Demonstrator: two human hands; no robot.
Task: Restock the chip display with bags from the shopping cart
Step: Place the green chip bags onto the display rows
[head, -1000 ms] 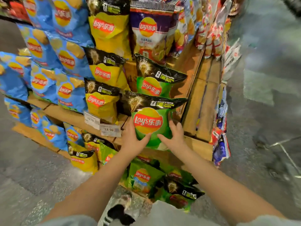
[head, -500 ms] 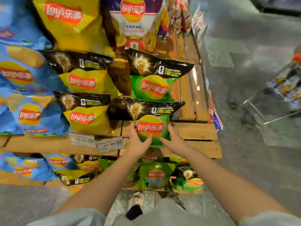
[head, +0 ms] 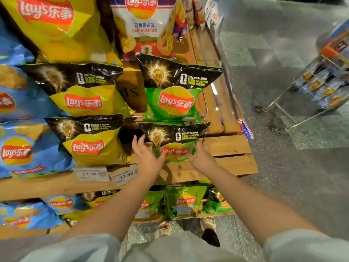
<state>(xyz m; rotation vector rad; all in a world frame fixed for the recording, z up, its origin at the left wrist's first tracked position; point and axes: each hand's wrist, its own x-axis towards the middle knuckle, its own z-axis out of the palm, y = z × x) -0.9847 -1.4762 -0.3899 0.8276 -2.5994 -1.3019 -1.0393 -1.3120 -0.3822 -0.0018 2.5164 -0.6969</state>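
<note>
- Where the wooden chip display (head: 228, 146) fills the view from nine to two o'clock, its shelves carry rows of bags: blue bags (head: 28, 148) at nine o'clock, yellow bags (head: 88, 103) just right of them.
- At two to three o'clock, well apart on the grey floor (head: 283, 176), stands the shopping cart (head: 309, 91), with blurred bags inside.
- An upper green bag (head: 175, 99) stands at twelve o'clock.
- Just below it, at centre, the lower green bag (head: 174, 142) sits on the shelf edge.
- The left hand (head: 145, 157), fingers spread wide, rests on that bag's left side.
- The right hand (head: 202, 157), fingers likewise straight, touches its right side.
- Two price tags (head: 105, 173) hang at seven o'clock from the hands.
</note>
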